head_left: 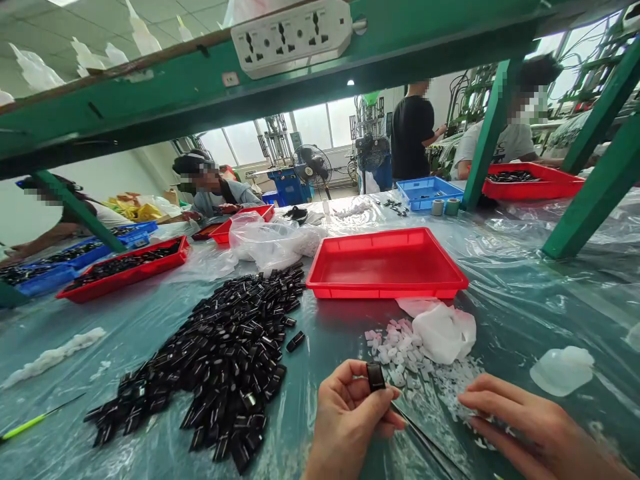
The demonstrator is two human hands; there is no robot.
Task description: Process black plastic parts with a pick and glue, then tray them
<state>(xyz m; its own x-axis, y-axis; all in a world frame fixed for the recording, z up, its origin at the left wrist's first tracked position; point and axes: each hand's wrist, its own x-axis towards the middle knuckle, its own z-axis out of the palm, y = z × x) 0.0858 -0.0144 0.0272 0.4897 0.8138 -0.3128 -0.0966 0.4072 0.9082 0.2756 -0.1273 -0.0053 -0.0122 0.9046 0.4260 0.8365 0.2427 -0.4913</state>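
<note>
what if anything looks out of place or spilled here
One black part lies apart, just right of the black pile. White bits are strewn loose near the right hand, not in a container, though that may be normal. Nothing looks clearly damaged.

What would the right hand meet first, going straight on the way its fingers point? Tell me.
The small white pieces scattered just ahead of the right hand; depth is unclear, so it may already touch some. Beyond them, the left hand seems roughly in line.
</note>
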